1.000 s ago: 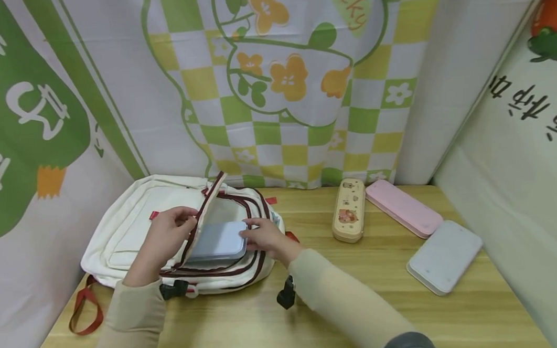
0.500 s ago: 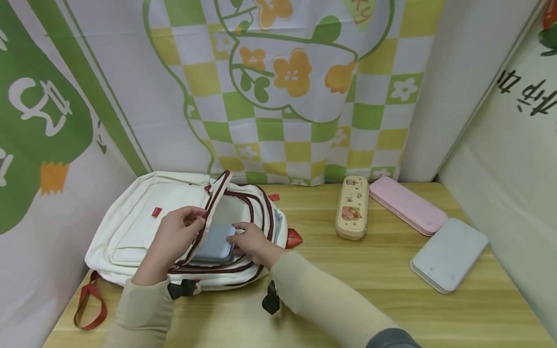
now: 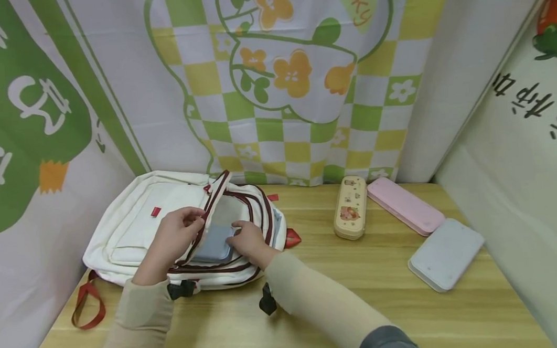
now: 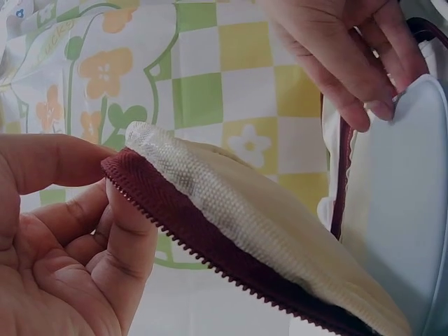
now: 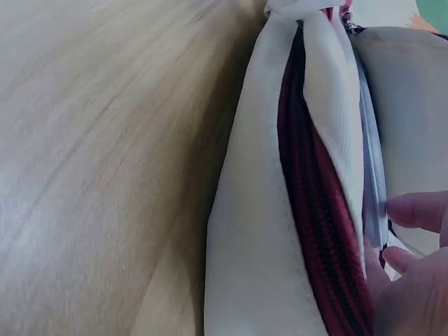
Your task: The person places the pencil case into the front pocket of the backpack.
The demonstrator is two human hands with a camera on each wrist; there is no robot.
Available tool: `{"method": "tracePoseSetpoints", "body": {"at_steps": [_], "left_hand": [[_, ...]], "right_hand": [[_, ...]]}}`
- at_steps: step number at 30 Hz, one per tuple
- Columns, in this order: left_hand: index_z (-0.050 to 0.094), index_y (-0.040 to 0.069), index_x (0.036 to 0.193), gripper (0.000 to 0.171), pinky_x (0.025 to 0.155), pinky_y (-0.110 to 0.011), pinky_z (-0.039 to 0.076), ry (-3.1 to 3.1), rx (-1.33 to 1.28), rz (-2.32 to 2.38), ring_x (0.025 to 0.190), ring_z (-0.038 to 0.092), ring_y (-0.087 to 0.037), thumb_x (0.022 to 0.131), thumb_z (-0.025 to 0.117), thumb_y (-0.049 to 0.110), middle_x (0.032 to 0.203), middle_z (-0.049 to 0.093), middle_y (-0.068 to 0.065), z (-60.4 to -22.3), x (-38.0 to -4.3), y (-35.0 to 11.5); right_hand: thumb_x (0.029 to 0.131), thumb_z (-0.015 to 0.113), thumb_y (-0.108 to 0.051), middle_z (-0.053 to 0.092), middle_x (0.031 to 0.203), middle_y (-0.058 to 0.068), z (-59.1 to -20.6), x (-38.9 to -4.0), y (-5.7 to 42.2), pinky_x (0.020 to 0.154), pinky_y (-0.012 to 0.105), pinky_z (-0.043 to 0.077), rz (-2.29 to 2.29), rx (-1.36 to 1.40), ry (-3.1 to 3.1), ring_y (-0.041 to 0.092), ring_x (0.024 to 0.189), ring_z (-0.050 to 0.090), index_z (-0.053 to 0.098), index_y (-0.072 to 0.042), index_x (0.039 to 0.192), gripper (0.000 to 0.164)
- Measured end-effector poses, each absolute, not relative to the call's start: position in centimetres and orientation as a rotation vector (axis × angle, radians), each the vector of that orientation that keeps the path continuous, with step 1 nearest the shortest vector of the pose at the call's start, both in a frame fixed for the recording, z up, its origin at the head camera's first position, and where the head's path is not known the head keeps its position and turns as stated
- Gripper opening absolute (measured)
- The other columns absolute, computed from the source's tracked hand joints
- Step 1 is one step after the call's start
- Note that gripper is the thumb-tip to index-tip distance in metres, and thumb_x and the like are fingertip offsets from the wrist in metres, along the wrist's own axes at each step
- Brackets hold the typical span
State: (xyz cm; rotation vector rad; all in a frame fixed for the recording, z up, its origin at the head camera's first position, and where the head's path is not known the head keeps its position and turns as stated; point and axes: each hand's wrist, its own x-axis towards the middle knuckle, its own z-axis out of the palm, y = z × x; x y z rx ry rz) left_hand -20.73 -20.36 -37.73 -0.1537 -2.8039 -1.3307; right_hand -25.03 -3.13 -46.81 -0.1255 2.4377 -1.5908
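Observation:
A white backpack [image 3: 134,223] with dark red zippers lies on the table, its front pocket unzipped. My left hand [image 3: 180,234] pinches the zippered edge of the pocket flap [image 4: 231,217] between thumb and fingers and holds it raised. A light blue pencil case [image 3: 213,245] lies mostly inside the pocket, its inner end hidden under the flap. My right hand [image 3: 249,241] is at the pocket's mouth, thumb and fingers on the outer end of the case. In the left wrist view, fingertips [image 4: 378,108] touch the case's rounded corner.
To the right on the wooden table [image 3: 314,309] lie a cream pencil case [image 3: 350,208] with cartoon prints, a pink case [image 3: 405,205] and a pale grey case [image 3: 446,254]. A red strap [image 3: 89,307] hangs off the backpack's left side. Patterned curtains [image 3: 300,141] enclose the table.
My right hand has moved left and pushed the blue pencil case deeper into the pocket. The left hand keeps holding the flap up. The head view has shifted slightly.

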Motion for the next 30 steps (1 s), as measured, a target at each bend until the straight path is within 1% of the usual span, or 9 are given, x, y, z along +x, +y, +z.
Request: {"method": "tracePoseSetpoints", "body": {"at_steps": [3, 6, 10, 13, 18, 21, 24, 26, 30], "left_hand": [[0.065, -0.010, 0.124, 0.029, 0.071, -0.034, 0.051, -2.799, -0.163, -1.343, 0.086, 0.063, -0.024, 0.102, 0.057, 0.007, 0.102, 0.069, -0.018, -37.9, -20.8, -20.2], [0.066, -0.010, 0.122, 0.029, 0.074, -0.035, 0.051, -2.790, -0.180, -1.322, 0.088, 0.063, -0.027, 0.101, 0.056, 0.006, 0.101, 0.069, -0.018, -38.0, -20.9, -20.2], [0.066, -0.010, 0.121, 0.028, 0.074, -0.036, 0.050, -2.787, -0.184, -1.293, 0.088, 0.063, -0.026, 0.100, 0.057, 0.006, 0.099, 0.069, -0.017, -37.8, -21.0, -20.6], [0.067, -0.009, 0.121, 0.028, 0.074, -0.035, 0.050, -2.792, -0.177, -1.303, 0.088, 0.062, -0.024, 0.100, 0.057, 0.006, 0.099, 0.069, -0.016, -37.7, -21.0, -20.8], [0.066, -0.009, 0.122, 0.028, 0.072, -0.033, 0.049, -2.791, -0.170, -1.326, 0.085, 0.060, -0.022, 0.100, 0.057, 0.007, 0.099, 0.068, -0.016, -37.8, -20.9, -20.7], [0.066, -0.010, 0.122, 0.029, 0.067, -0.030, 0.049, -2.780, -0.176, -1.360, 0.078, 0.060, -0.019, 0.100, 0.057, 0.006, 0.097, 0.068, -0.016, -37.7, -20.9, -20.7], [0.065, -0.010, 0.123, 0.029, 0.063, -0.028, 0.049, -2.773, -0.181, -1.381, 0.073, 0.060, -0.016, 0.100, 0.056, 0.006, 0.097, 0.068, -0.016, -37.7, -20.8, -20.7], [0.064, -0.010, 0.124, 0.030, 0.062, -0.027, 0.049, -2.776, -0.176, -1.380, 0.072, 0.060, -0.015, 0.100, 0.056, 0.006, 0.097, 0.068, -0.016, -37.7, -20.8, -20.8], [0.064, -0.010, 0.124, 0.030, 0.063, -0.028, 0.049, -2.788, -0.158, -1.382, 0.073, 0.060, -0.016, 0.100, 0.056, 0.007, 0.099, 0.068, -0.017, -37.9, -20.4, -20.9]], "right_hand": [[0.091, 0.072, -0.003, 0.068, 0.107, 0.013, -46.5, -24.9, -2.6, 0.073, 0.029, 0.057, -1.652, -0.086, 2.366, 0.019, 0.085, 0.065, 0.062, 0.002, 0.138, 0.049], [0.095, 0.070, -0.006, 0.068, 0.112, 0.015, -45.9, -24.9, -1.6, 0.078, 0.037, 0.060, -1.724, -0.039, 2.267, 0.029, 0.089, 0.071, 0.060, 0.001, 0.139, 0.046], [0.098, 0.067, -0.009, 0.067, 0.114, 0.016, -45.2, -25.3, -0.2, 0.084, 0.041, 0.059, -1.779, -0.006, 2.170, 0.039, 0.098, 0.071, 0.058, 0.002, 0.141, 0.046], [0.099, 0.066, -0.009, 0.066, 0.118, 0.019, -44.9, -25.6, 1.1, 0.087, 0.039, 0.059, -1.830, 0.030, 2.120, 0.040, 0.104, 0.069, 0.055, 0.005, 0.142, 0.047], [0.103, 0.061, -0.011, 0.061, 0.129, 0.023, -44.2, -26.1, 4.1, 0.090, 0.039, 0.058, -1.905, 0.082, 2.023, 0.037, 0.112, 0.064, 0.052, 0.007, 0.144, 0.046], [0.106, 0.055, -0.014, 0.056, 0.136, 0.026, -43.7, -26.4, 6.3, 0.096, 0.043, 0.055, -1.918, 0.085, 1.963, 0.036, 0.116, 0.060, 0.048, 0.007, 0.147, 0.046], [0.109, 0.049, -0.018, 0.050, 0.143, 0.030, -43.3, -26.5, 8.4, 0.105, 0.049, 0.048, -1.921, 0.070, 1.920, 0.040, 0.125, 0.055, 0.042, 0.008, 0.150, 0.049], [0.110, 0.046, -0.019, 0.047, 0.146, 0.032, -43.2, -26.5, 9.6, 0.110, 0.051, 0.043, -1.933, 0.064, 1.893, 0.043, 0.131, 0.051, 0.038, 0.009, 0.152, 0.051], [0.111, 0.044, -0.019, 0.044, 0.150, 0.033, -43.1, -26.2, 11.7, 0.114, 0.053, 0.038, -1.954, 0.089, 1.870, 0.046, 0.138, 0.044, 0.037, 0.008, 0.153, 0.051]]}}
